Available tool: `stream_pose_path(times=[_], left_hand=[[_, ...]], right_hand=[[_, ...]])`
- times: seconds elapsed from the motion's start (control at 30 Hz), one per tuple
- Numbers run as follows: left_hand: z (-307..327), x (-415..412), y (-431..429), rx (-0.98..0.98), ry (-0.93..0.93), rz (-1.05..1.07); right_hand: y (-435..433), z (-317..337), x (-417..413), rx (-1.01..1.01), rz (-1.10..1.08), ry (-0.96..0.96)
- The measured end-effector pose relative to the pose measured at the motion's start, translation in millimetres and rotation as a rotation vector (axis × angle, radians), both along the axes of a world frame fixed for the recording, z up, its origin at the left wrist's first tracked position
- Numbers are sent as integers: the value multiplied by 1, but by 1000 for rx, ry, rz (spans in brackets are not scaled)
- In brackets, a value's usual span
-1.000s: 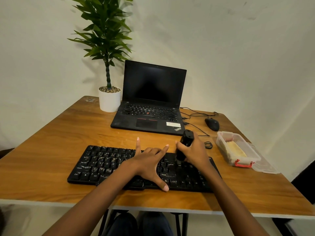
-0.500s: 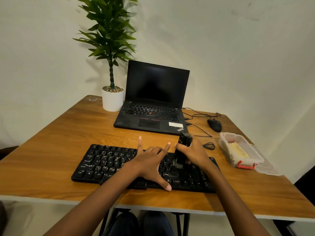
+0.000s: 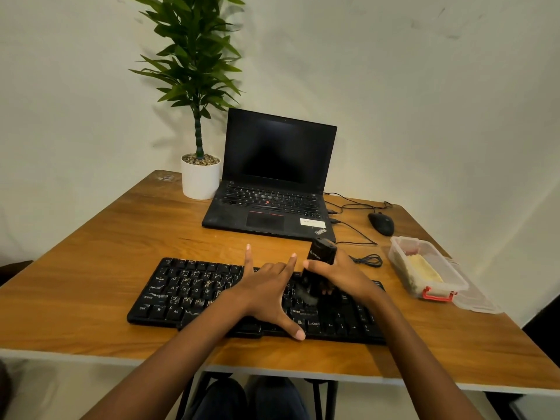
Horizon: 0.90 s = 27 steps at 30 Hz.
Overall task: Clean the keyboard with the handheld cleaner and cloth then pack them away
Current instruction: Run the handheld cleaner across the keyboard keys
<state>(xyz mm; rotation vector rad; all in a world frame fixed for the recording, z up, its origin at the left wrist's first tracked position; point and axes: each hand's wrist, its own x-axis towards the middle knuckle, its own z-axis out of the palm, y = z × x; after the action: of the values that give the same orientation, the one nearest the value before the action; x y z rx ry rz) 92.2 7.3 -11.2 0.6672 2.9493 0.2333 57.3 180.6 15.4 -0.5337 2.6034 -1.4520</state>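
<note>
A black keyboard lies near the front edge of the wooden table. My left hand rests flat on the middle of the keyboard with its fingers spread. My right hand grips a black handheld cleaner, held upright with its lower end down on the keys right of centre. A yellow cloth lies inside a clear plastic box with a red latch, at the right of the table.
An open black laptop stands behind the keyboard, with a potted plant to its left. A black mouse and cables lie at the back right. The box's clear lid lies beside the box.
The cleaner and my right hand have slid slightly left and toward me across the keys. My left hand stays spread on the keyboard. The camera has shifted a little.
</note>
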Motion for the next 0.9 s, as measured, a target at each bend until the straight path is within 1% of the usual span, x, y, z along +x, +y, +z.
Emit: stream_pose_path(times=[0.03,0.1,0.17,0.23,0.3,0.37,0.4,0.5,0.53,0.67,0.8,0.9], left_hand=[[0,0,0,0,-4,2],[1,0,0,0,-7,2],[1,0,0,1,-11,1],[1,0,-1,-1,-14,2],[1,0,-1,0,-16,4],[1,0,-1,4,-20,4],[0,0,-1,8,-22,6],[-1,-1,-1,12,-21,7],[-1,-1,-1,10,-20,6],[-1,-1,-1,0,-19,7],[-3,-3,-2,26,-18,-4],[-4,-3,-2,5,-21,6]], right_hand=[[3,3,-2,18,1,-33],[2,7,-6,38,-20,7],[-2,7,-7,34,19,32],[0,11,-8,41,98,-64],[9,23,-13,151,163,-154],[16,36,-19,278,197,-202],[16,39,-21,307,210,-210],[7,38,-24,296,283,-185],[7,40,-24,305,299,-203],[11,56,-30,460,322,-305],[2,47,-30,369,327,-262],[11,57,-35,466,348,-343]])
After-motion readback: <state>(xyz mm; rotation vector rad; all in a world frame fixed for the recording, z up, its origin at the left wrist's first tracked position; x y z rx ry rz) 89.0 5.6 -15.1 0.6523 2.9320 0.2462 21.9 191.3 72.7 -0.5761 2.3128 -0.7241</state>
